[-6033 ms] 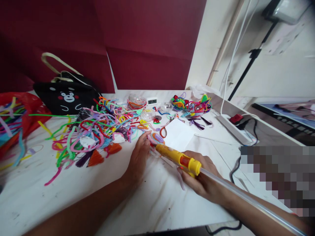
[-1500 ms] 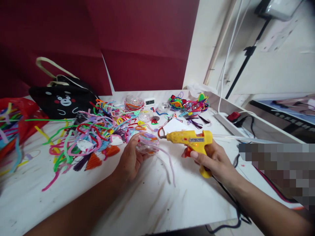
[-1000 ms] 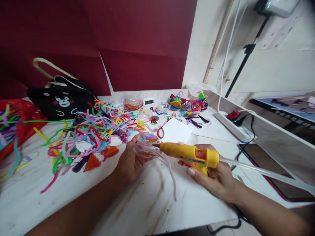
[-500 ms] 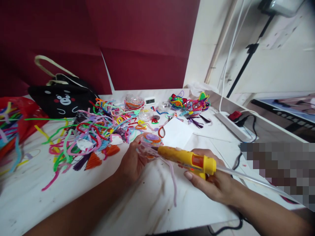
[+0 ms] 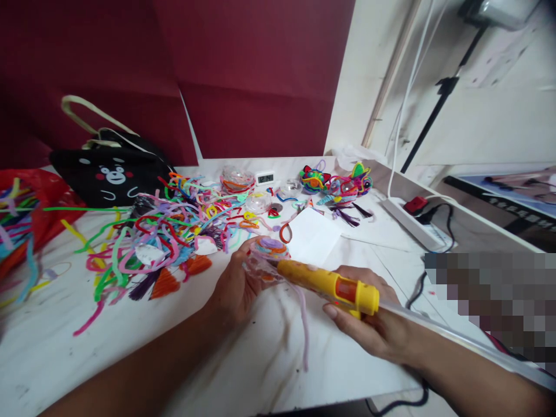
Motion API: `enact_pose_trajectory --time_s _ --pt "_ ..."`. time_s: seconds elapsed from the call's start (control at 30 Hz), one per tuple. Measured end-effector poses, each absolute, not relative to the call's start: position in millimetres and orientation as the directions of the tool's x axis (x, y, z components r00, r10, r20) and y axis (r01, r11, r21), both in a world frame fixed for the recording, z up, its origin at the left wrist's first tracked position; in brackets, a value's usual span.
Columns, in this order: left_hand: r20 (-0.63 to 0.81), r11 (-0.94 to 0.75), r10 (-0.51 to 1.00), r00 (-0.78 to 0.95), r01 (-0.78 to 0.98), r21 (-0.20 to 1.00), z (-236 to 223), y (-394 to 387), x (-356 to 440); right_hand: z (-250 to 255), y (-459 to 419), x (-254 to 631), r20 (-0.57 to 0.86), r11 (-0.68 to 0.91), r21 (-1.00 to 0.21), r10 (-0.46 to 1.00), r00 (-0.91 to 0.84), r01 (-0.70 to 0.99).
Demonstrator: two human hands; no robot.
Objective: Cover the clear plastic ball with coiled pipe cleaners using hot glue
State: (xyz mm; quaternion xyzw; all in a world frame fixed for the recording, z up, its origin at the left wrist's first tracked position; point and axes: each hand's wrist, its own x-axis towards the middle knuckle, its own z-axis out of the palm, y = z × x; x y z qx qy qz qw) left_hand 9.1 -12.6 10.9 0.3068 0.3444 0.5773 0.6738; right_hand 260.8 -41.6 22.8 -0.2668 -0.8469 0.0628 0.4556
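My left hand [image 5: 238, 284] is closed around a clear plastic ball [image 5: 260, 267] whose top is covered with coiled pipe cleaner in purple, orange and blue. From the ball a long lilac pipe cleaner [image 5: 304, 330] hangs down over the table. A yellow hot glue gun [image 5: 321, 281] is gripped in my right hand [image 5: 373, 318], its nozzle at the ball's near right side. Whether the tip touches the ball I cannot tell. A clear glue stick [image 5: 443, 327] sticks out of the gun's back end, and a small red light glows on its side.
Loose pipe cleaners [image 5: 156, 231] heap up at the left beside a black bag [image 5: 113, 174] and a red plastic bag [image 5: 52, 200]. White paper [image 5: 315, 234] lies behind my hands. Finished-looking colourful ornaments [image 5: 315, 179], a small digital clock [image 5: 265, 179] and a power strip [image 5: 414, 223] stand farther back.
The glue gun and my right hand have shifted slightly left. The ball has turned or moved a touch to the right in my left hand, and the hanging pipe cleaner has swung slightly.
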Motion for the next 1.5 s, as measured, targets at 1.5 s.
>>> enact_pose_trajectory --time_s 1.5 --pt "-0.198 0.172 0.980 0.027 -0.619 0.766 22 -14 13 31 -42 264 0.756 0.859 -0.341 0.492 -0.431 0.382"
